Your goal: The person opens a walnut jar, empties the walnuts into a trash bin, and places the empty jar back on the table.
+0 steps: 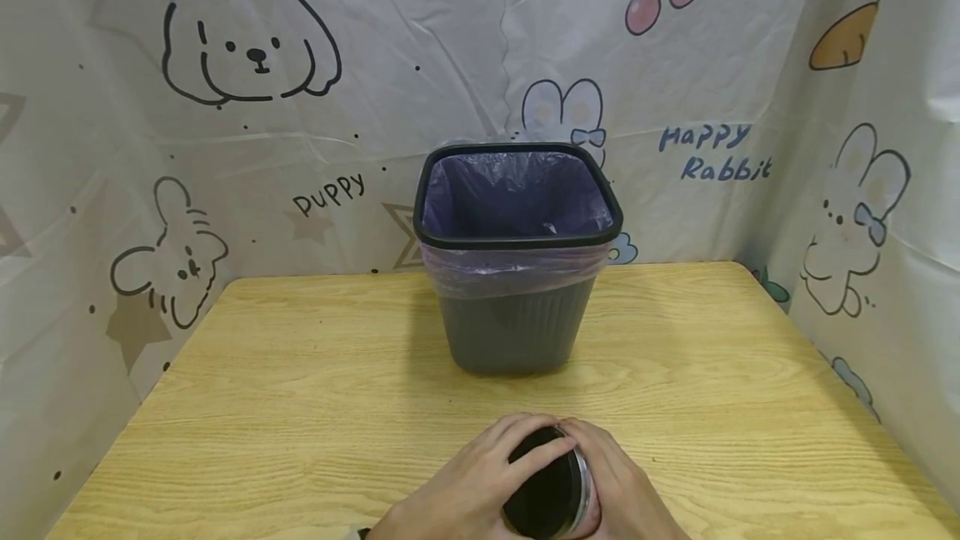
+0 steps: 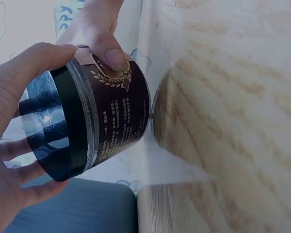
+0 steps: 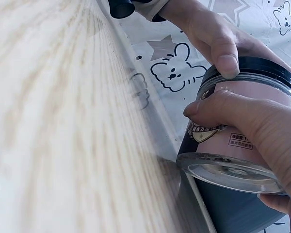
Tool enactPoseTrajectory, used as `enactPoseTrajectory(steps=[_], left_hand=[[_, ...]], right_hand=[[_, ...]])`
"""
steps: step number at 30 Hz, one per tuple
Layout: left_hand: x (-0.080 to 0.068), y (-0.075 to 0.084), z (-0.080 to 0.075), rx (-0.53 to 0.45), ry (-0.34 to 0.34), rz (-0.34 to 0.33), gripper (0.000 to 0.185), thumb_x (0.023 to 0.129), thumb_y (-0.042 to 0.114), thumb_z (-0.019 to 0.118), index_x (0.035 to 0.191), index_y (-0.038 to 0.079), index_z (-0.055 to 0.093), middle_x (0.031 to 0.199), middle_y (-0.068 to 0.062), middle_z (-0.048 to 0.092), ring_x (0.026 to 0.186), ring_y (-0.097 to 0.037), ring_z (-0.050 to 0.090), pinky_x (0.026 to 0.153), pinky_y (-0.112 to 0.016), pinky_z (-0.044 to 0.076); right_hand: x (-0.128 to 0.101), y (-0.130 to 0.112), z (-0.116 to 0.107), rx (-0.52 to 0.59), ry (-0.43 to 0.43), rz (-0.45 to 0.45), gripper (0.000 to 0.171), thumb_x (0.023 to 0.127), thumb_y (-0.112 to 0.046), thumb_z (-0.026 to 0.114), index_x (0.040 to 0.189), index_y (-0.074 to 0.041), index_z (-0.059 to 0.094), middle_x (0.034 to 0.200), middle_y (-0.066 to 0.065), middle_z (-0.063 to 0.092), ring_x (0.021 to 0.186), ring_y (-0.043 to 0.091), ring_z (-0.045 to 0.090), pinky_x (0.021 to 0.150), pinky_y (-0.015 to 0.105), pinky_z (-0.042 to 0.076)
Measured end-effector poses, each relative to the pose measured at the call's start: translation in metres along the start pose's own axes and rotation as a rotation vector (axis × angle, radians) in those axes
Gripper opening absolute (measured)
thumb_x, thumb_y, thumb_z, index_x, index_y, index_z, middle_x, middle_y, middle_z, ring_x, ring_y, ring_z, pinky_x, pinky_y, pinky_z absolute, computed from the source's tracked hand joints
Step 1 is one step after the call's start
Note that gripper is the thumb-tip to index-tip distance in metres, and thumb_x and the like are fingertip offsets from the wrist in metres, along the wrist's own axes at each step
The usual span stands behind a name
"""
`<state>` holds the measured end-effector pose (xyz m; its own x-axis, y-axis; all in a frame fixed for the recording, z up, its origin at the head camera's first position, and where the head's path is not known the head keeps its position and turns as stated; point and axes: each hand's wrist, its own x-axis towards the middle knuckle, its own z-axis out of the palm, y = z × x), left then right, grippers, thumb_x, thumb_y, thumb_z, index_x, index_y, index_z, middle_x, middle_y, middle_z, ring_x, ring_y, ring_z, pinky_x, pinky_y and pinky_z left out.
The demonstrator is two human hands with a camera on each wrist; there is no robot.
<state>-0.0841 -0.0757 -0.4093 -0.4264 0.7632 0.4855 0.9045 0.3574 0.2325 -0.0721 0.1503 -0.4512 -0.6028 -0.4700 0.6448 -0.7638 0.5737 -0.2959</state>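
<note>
A clear jar with a black lid and a dark brown label lies tilted between both hands just above the table's near edge. My left hand curls round the black lid; thumb on top, fingers underneath. My right hand grips the jar's body, its thumb pressed on the label and the clear base pointing away. In the right wrist view the left hand sits over the lid, and the right hand wraps the body.
A dark grey waste bin with a purple liner folded over its black rim stands on the wooden table, behind the hands at the middle back. Cartoon-printed white sheets wall the table at the back and both sides.
</note>
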Motion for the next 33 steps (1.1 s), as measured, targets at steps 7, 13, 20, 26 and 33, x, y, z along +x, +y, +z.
enactPoseTrajectory(steps=[7,13,20,26,33], left_hand=[[-0.0007,0.0014,0.0019,0.039,0.033,-0.028,0.097,0.075,0.058,0.074,0.151,0.015,0.031,0.142,-0.007,0.041,0.126,-0.019,0.045,0.098,-0.035,0.045],[-0.0016,0.0031,0.0033,0.076,0.058,-0.048,0.099,0.074,0.060,0.074,0.151,0.015,0.032,0.138,-0.007,0.045,0.122,-0.018,0.048,0.094,-0.034,0.048],[-0.0020,0.0050,0.0048,0.031,0.051,-0.111,0.100,0.072,0.060,0.075,0.152,0.019,0.031,0.139,-0.006,0.045,0.122,-0.018,0.048,0.091,-0.036,0.050],[-0.0027,0.0073,0.0062,0.012,0.055,-0.160,0.102,0.070,0.061,0.077,0.152,0.020,0.031,0.138,-0.007,0.045,0.121,-0.019,0.049,0.087,-0.037,0.052],[0.0004,0.0065,0.0039,0.042,0.030,-0.114,0.103,0.072,0.061,0.075,0.153,0.019,0.029,0.145,-0.006,0.039,0.127,-0.020,0.043,0.092,-0.037,0.049]], right_hand=[[0.0004,0.0017,0.0021,0.007,0.042,-0.044,0.107,0.060,-0.063,0.083,0.138,0.001,0.046,0.131,0.011,0.053,0.116,0.023,0.054,0.104,0.015,0.032],[0.0006,0.0031,0.0032,0.010,0.065,-0.072,0.106,0.061,-0.066,0.080,0.137,0.002,0.047,0.131,0.011,0.053,0.116,0.021,0.054,0.104,0.015,0.032],[0.0010,0.0025,0.0029,0.031,0.048,-0.051,0.109,0.059,-0.064,0.082,0.138,0.001,0.045,0.132,0.010,0.052,0.117,0.021,0.053,0.105,0.014,0.030],[0.0004,0.0012,0.0024,0.045,0.022,-0.017,0.109,0.059,-0.061,0.084,0.140,-0.001,0.043,0.132,0.009,0.052,0.117,0.022,0.052,0.105,0.015,0.031],[0.0005,0.0018,0.0019,0.027,0.026,-0.032,0.108,0.061,-0.062,0.083,0.139,0.001,0.044,0.131,0.012,0.052,0.116,0.024,0.053,0.105,0.015,0.030]])
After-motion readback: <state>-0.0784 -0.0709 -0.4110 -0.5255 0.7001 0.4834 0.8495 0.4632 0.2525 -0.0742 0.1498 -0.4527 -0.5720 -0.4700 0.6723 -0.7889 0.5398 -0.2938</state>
